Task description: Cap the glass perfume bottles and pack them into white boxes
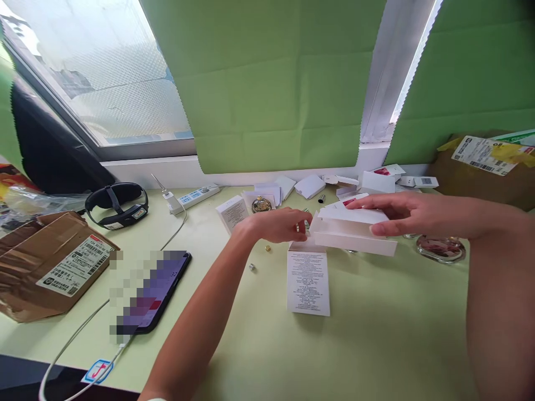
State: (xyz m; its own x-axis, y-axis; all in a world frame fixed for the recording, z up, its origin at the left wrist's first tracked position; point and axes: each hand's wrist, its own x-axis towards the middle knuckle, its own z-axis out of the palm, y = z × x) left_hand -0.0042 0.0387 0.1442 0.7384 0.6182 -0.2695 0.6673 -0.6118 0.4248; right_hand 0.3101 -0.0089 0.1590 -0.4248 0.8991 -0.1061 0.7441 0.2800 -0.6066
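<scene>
Head view: a white carton (355, 229) is gripped above the desk (376, 334) by the right hand (412, 214); the left hand (280, 224), fingers pinched at its open end, should be kept aligned.

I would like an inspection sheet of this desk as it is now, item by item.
Surface: pale green desk.
Job's things: open white cardboard box; printed white leaflet in front of it.
Clutter: brown parcel, black phone, small white boxes.
Hands: right hand holds the box; left hand at its open end.
Cables: white cable; white power strip.
Surroundings: window, green blinds.
</scene>
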